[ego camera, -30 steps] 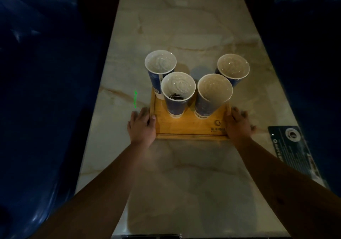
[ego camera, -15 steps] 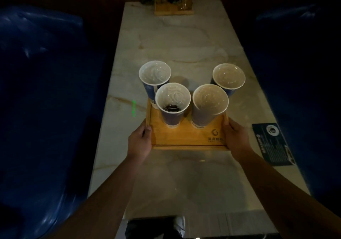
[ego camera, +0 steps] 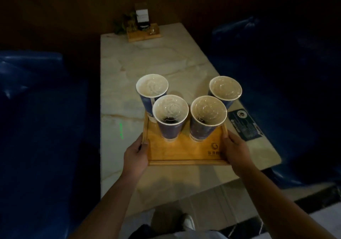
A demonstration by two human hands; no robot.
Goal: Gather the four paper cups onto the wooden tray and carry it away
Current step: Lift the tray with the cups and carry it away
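The wooden tray (ego camera: pixel 184 152) is lifted above the near end of the marble table (ego camera: pixel 147 63). Four tall blue paper cups with film-sealed tops stand on it: back left cup (ego camera: pixel 151 89), front left cup (ego camera: pixel 170 115), front right cup (ego camera: pixel 207 117), back right cup (ego camera: pixel 225 90). My left hand (ego camera: pixel 135 154) grips the tray's left edge, thumb on the rim. My right hand (ego camera: pixel 235 152) grips the right edge. The tray's far part is hidden behind the cups.
Blue padded seats (ego camera: pixel 36 109) flank the table on both sides. A dark printed card (ego camera: pixel 244 125) lies at the table's right edge. A small wooden stand with a plant and sign (ego camera: pixel 143 30) sits at the far end. My shoe (ego camera: pixel 188 222) shows on the tiled floor.
Both hands closed on the tray's sides and raised it off the table. I have stepped back, so the table's near edge and the floor now show.
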